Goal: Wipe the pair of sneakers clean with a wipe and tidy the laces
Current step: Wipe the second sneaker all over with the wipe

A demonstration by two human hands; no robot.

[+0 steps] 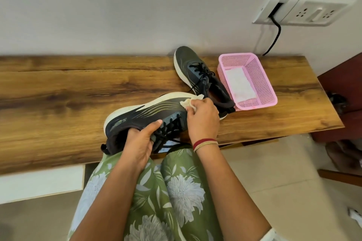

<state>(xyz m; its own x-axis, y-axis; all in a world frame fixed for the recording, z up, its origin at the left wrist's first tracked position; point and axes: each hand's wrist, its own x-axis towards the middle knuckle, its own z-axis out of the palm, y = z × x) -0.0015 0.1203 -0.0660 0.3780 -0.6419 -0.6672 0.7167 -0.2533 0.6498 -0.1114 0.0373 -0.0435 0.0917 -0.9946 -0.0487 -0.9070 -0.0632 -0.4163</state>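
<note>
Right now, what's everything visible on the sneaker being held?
The held sneaker is dark navy fabric with pale curved side stripes, a thick off-white sole, loose black laces and a heel tab. It is tipped on its side, toe to the right, over the near edge of the wooden table. The left hand grips its collar; the right hand presses a crumpled wipe on the forefoot.

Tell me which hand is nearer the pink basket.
Right. The right hand, holding a wipe against the sneaker near its toe, is just left of the basket. The left hand grips that sneaker farther left, near its opening.
</note>
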